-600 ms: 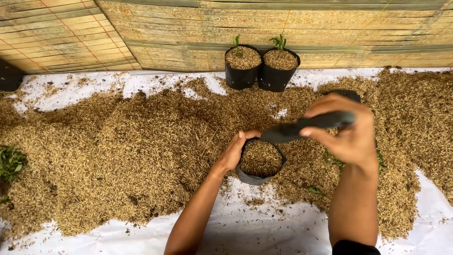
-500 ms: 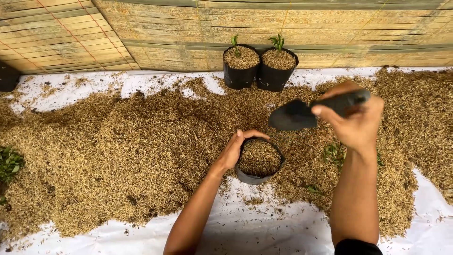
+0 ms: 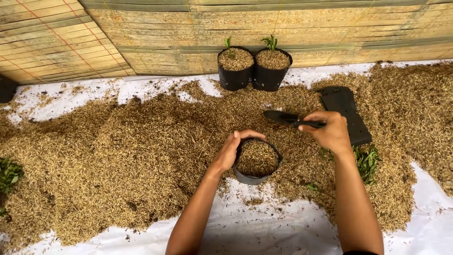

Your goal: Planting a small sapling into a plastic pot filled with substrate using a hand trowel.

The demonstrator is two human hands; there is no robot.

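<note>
A black plastic grow bag (image 3: 257,177) filled with brown rice husk stands in the middle of the husk heap (image 3: 141,156). My left hand (image 3: 233,148) grips its left rim. My right hand (image 3: 330,130) is closed on the handle of a black trowel (image 3: 283,117). The trowel's blade points left and hovers low over the husk, just beyond and to the right of the bag.
Two filled black bags with small green seedlings (image 3: 234,68) (image 3: 272,68) stand at the back against a bamboo wall. A stack of flat black bags (image 3: 347,113) lies on the husk at right. Green seedlings (image 3: 365,160) lie beside it. White sheeting (image 3: 264,226) covers the ground.
My right hand has lowered the trowel from above the bag down toward the husk behind it. The left hand has stayed on the bag's rim.
</note>
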